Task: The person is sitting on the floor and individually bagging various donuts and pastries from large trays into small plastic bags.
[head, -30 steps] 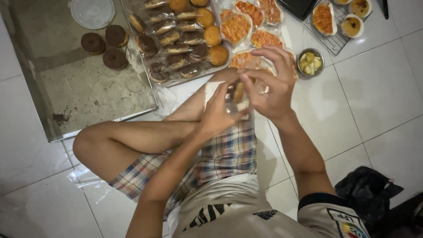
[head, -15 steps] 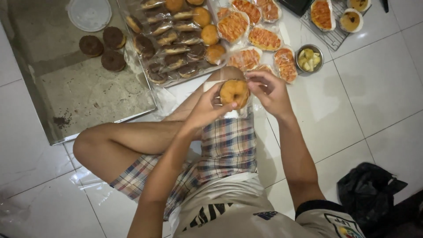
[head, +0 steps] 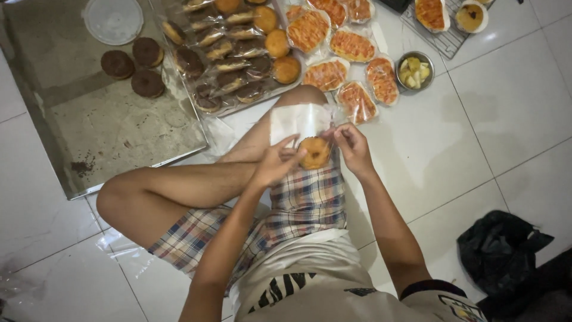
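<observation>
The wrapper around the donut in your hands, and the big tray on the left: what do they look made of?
The wrapper looks like thin clear plastic film: see-through and glossy, with a white panel. The donut, held between the left hand and right hand, is golden baked dough. The tray looks like dull grey sheet metal, scuffed, with a thin raised rim.

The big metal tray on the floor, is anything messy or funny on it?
Yes. The metal tray is mostly bare, smeared with pale residue and dark crumbs near its lower left edge. Only three chocolate doughnuts sit in one corner by a round white lid. Meanwhile both hands, left hand and right hand, hold a golden doughnut.
</observation>
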